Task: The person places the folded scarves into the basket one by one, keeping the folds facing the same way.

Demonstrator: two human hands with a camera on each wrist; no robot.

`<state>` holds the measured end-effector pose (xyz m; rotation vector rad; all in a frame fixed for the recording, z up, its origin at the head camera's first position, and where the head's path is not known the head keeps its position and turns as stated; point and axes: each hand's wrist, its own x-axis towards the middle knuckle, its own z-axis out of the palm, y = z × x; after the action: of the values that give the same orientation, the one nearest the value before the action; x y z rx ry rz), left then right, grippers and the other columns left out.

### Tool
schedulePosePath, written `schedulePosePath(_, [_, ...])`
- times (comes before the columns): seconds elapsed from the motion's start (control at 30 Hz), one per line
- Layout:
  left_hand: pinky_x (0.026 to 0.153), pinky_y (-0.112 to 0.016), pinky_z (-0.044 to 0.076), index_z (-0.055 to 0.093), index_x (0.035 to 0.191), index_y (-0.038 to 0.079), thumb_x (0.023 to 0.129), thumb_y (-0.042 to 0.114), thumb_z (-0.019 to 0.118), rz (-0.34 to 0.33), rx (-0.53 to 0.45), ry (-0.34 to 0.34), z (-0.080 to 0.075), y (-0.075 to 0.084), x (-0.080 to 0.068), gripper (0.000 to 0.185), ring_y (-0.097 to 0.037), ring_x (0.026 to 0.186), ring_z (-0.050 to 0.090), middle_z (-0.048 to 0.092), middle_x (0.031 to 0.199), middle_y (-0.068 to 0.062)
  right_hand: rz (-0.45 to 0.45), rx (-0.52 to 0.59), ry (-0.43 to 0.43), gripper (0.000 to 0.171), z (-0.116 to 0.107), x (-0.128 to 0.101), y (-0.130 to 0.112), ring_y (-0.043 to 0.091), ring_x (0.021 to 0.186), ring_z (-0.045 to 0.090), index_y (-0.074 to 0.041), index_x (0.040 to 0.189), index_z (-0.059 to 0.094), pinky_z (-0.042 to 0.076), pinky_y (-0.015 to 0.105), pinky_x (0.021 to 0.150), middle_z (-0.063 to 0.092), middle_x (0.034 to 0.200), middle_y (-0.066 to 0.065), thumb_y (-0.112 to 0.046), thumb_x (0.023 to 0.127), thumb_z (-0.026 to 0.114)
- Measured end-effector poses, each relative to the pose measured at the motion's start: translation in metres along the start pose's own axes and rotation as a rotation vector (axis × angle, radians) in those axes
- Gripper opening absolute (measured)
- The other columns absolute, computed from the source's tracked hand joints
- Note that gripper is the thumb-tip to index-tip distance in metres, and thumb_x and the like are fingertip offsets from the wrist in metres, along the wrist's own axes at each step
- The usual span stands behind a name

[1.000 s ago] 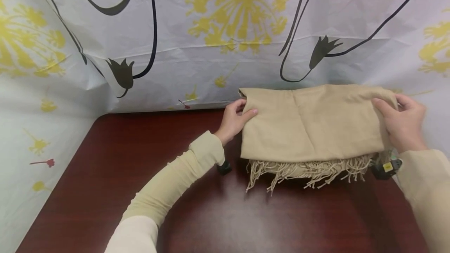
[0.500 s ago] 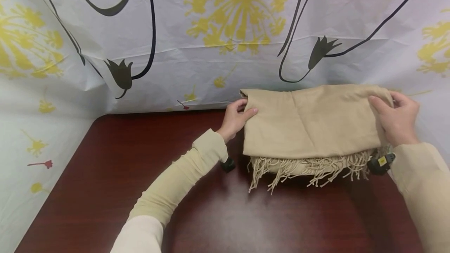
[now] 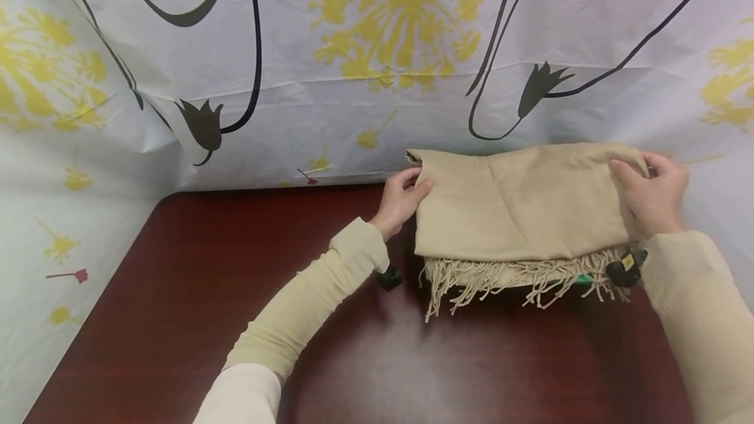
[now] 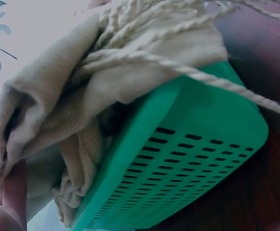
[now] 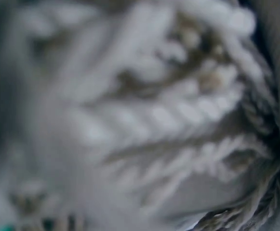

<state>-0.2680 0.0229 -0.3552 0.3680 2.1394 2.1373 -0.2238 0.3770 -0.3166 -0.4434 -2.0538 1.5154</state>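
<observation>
A folded beige scarf with a twisted-cord fringe is held at the far right of the table. My left hand pinches its left edge, thumb in front. At the opposite edge, my right hand grips the cloth the same way. Beneath the scarf, the left wrist view shows a green plastic basket with slotted walls; more beige fabric bunches at its rim. In the head view the basket is nearly all hidden behind the scarf. Blurred fringe fills the right wrist view.
The dark red-brown table extends to the left and front. A white curtain with yellow and dark flower prints hangs along its back and left sides. Wrist cameras sit below both hands.
My right hand has moved left and my left hand slightly right, so the scarf between them spans less width. A small green patch of the basket now shows under the fringe.
</observation>
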Motion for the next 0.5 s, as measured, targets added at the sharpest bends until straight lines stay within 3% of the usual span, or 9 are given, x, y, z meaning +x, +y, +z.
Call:
schedulePosePath(0.2, [0.077,-0.026,0.048,0.050,0.123,-0.001,0.087,0.008,0.055,-0.002,-0.032,0.010,0.0052,-0.0016,-0.0004,0.037,-0.024,0.100,0.056,0.054,0.113,-0.017,-0.022,-0.068,0.011,0.017,0.0016,0.0033,0.0016,-0.005,0.053,0.049,-0.032,0.080,0.064,0.039,0.007,0.050,0.055,0.064,-0.021,-0.016,0.076,0.069])
schedulePosePath(0.5, [0.079,-0.027,0.047,0.046,0.128,0.006,0.089,0.011,0.053,-0.060,-0.044,-0.008,0.0097,-0.0078,-0.0006,0.039,-0.020,0.104,0.054,0.052,0.118,-0.011,-0.051,-0.172,0.003,0.013,0.0029,0.0047,0.0057,-0.006,0.056,0.047,-0.032,0.083,0.063,0.037,0.006,0.051,0.052,0.064,-0.025,-0.022,0.077,0.067])
